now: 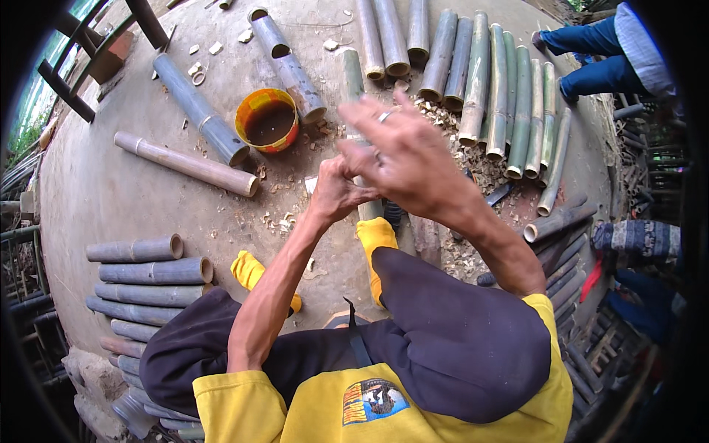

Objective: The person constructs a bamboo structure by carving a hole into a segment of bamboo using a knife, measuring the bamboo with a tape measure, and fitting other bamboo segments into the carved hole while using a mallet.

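Note:
My left hand (340, 190) is closed, raised in front of my lap; what its fingers hold, if anything, is hidden. Over it and slightly to the right is my right hand (410, 159), with rings on it, its fingers spread and smeared by motion. Behind both hands a green bamboo tube (351, 72) runs away from my right foot, its middle covered by the hands. I cannot tell whether either hand touches it. The foot, in a yellow sock (377, 235), rests by the tube's near end. A blade (499, 194) lies among shavings to the right.
An orange and yellow bucket (293, 137) of dark liquid stands ahead-left beside grey bamboo tubes (193, 107). Green bamboo tubes (523, 111) lie in a row ahead-right, near wood shavings (480, 164). More tubes (155, 272) are stacked left. Another person's legs (602, 77) show far right.

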{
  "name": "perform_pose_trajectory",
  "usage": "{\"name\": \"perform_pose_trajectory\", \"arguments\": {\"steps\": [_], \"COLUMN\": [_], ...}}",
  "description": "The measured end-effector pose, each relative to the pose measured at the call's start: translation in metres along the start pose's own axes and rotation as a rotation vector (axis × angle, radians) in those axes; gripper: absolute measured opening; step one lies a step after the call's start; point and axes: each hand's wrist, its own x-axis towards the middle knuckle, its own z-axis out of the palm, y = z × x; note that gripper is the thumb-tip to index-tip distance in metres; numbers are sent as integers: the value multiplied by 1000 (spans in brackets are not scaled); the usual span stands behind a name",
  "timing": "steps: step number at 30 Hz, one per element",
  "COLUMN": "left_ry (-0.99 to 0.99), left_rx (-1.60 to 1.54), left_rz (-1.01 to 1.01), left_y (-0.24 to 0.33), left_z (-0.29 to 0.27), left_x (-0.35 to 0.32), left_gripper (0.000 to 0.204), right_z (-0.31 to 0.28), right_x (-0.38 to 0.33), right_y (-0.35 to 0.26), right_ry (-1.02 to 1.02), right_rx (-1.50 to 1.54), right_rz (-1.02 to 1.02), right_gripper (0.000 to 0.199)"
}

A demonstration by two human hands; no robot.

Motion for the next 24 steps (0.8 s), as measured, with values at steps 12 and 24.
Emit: {"name": "perform_pose_trajectory", "arguments": {"steps": [12, 24], "left_ry": [-63, -62], "left_rx": [-79, -10], "left_rz": [-164, -245], "left_y": [23, 3], "left_z": [10, 13], "left_x": [6, -6], "left_gripper": [56, 65], "right_z": [120, 185], "right_x": [-127, -187], "right_y": [90, 96], "right_ry": [363, 495], "right_rx": [247, 208], "right_rz": [817, 886], "right_gripper": [49, 78]}}
